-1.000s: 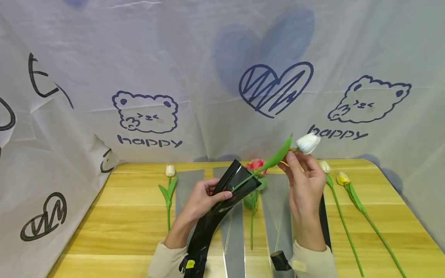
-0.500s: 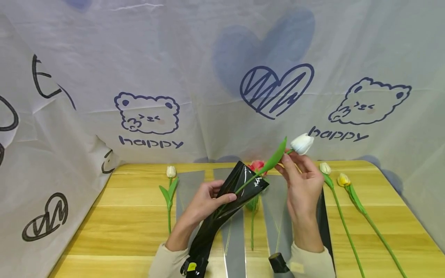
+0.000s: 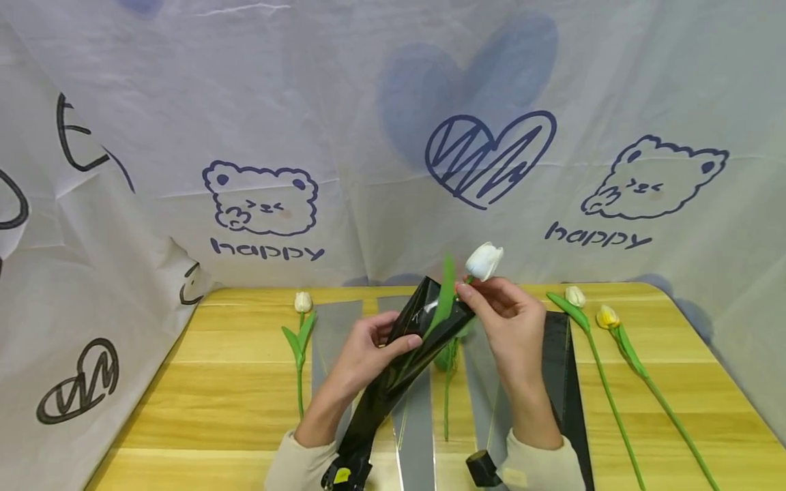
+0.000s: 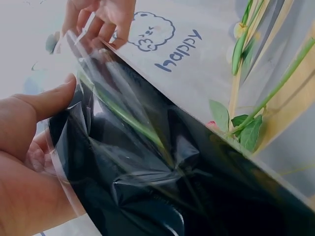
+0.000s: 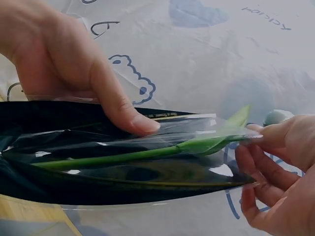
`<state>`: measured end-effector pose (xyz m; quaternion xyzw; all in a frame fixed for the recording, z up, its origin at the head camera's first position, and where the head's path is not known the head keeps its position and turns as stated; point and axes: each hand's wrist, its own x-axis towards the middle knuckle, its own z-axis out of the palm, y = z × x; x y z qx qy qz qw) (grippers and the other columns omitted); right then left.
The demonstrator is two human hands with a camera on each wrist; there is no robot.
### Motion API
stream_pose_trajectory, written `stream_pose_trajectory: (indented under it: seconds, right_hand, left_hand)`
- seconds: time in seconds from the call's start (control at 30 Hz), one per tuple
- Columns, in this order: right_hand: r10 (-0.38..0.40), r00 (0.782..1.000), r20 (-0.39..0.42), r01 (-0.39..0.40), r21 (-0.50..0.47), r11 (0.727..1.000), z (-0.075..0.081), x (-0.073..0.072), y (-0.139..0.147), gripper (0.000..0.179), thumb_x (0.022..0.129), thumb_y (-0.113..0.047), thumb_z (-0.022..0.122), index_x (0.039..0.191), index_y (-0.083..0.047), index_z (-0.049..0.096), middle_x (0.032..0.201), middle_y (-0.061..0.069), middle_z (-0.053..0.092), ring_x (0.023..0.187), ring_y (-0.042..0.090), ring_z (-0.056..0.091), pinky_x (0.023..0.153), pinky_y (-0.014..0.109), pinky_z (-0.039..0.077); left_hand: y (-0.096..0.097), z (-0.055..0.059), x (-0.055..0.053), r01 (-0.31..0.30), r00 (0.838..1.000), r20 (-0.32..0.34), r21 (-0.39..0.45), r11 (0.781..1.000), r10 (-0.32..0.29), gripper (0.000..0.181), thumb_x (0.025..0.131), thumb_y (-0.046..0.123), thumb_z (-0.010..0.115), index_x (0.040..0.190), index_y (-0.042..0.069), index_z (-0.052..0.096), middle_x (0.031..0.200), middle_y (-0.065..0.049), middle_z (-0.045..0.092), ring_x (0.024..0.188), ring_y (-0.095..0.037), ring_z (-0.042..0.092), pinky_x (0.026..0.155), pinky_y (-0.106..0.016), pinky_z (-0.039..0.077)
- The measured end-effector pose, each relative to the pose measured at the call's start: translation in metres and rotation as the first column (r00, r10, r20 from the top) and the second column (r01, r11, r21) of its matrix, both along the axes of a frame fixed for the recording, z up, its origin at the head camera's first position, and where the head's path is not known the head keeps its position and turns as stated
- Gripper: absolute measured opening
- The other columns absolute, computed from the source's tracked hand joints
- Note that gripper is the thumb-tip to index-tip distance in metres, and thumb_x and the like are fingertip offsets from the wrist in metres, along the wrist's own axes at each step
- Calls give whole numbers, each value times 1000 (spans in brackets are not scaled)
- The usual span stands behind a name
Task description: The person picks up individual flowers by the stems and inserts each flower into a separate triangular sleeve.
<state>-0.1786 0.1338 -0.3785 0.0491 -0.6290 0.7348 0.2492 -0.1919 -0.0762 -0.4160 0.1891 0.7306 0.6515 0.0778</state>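
Your left hand (image 3: 359, 351) grips the flower sleeve (image 3: 376, 404) — thumb across its front, fingers bent behind — and tilts its mouth up toward your right side. Your right hand (image 3: 512, 327) has thumb and fingertips drawn together, pinching the white tulip (image 3: 484, 261) just under its bloom; its lower fingertips meet the sleeve's mouth. The tulip's stem runs down inside the sleeve behind clear film, the green leaf (image 3: 445, 296) stands at the mouth, and the bloom sits just outside it. Beneath the sleeve, gray strips (image 3: 414, 436) lie on the wooden table (image 3: 227, 368), with a stemmed flower partly hidden between them. A smaller white flower (image 3: 303, 302) lies to your left; to your right are a black sheet (image 3: 571, 395), a cream flower (image 3: 575, 296) and a yellow flower (image 3: 608, 317).
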Motion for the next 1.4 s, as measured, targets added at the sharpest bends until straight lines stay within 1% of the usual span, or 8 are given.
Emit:
stream_pose_trajectory:
  seconds: [0.2, 0.33, 0.5, 0.67, 0.8, 1.0, 1.27, 1.4]
  right_hand:
    - [31, 999, 28, -33, 68, 997, 2, 1, 1, 16, 89, -1, 80, 102, 7, 75, 96, 9, 76, 90, 20, 72, 77, 26, 56]
    - [103, 990, 98, -111, 89, 990, 3, 3, 7, 21, 90, -3, 79, 108, 7, 75, 105, 8, 76, 108, 22, 66, 85, 28, 54]
    - [213, 953, 213, -242, 119, 963, 2, 4, 16, 27, 92, -6, 78, 117, 3, 75, 116, 5, 74, 122, 19, 60, 97, 29, 50]
    - [265, 916, 302, -317, 138, 938, 2, 5, 21, 35, 92, -8, 77, 125, 4, 71, 122, 10, 73, 115, 17, 66, 95, 29, 53]
    - [228, 921, 316, -280, 130, 951, 5, 6, 22, 36, 92, -8, 78, 123, 7, 70, 117, 10, 74, 108, 16, 68, 92, 28, 54]
    - [196, 936, 292, -226, 74, 971, 10, 8, 23, 33, 92, -4, 77, 119, 12, 69, 104, 1, 74, 99, 15, 70, 88, 27, 55]
    - [218, 957, 190, -251, 172, 953, 42, -3, 23, 31, 94, -12, 77, 116, 9, 73, 104, 0, 75, 101, 18, 68, 87, 27, 55]
    - [246, 956, 159, -286, 330, 900, 69, -9, 22, 26, 94, -17, 78, 112, 2, 77, 109, 4, 75, 107, 19, 66, 90, 31, 54]
  left_hand:
    - [3, 1, 0, 2, 1000, -27, 25, 1000, -1, 26, 96, 7, 73, 119, -4, 69, 103, -15, 75, 85, -16, 68, 70, -27, 55]
    - [3, 1, 0, 5, 999, -53, 25, 1000, -4, 23, 96, 6, 71, 117, -4, 69, 103, -16, 75, 85, -14, 67, 71, -28, 53]
    - [3, 2, 3, 21, 998, -62, 14, 1000, -20, 21, 97, 5, 71, 116, -4, 69, 102, -17, 75, 84, -17, 67, 70, -26, 52]
    - [5, 4, 5, 41, 999, -37, 16, 999, -40, 24, 97, 6, 71, 118, -5, 69, 104, -19, 74, 85, -18, 69, 70, -25, 52]
    - [-1, 3, 4, 141, 990, 1, -31, 990, -141, 37, 97, 13, 73, 131, -1, 64, 107, -15, 73, 87, -17, 68, 72, -27, 54]
    - [-13, -4, 0, 367, 927, 116, -97, 925, -356, 63, 94, 24, 78, 149, 11, 51, 118, -10, 70, 98, -22, 68, 85, -35, 55]
    - [-2, -7, 1, 444, 890, 88, 49, 895, -447, 53, 97, 9, 72, 146, 9, 50, 117, -18, 71, 110, -38, 68, 96, -40, 53]
    - [0, -1, 4, 403, 912, 42, 98, 910, -408, 45, 100, 9, 67, 143, 10, 54, 113, -18, 72, 107, -41, 68, 97, -47, 53]
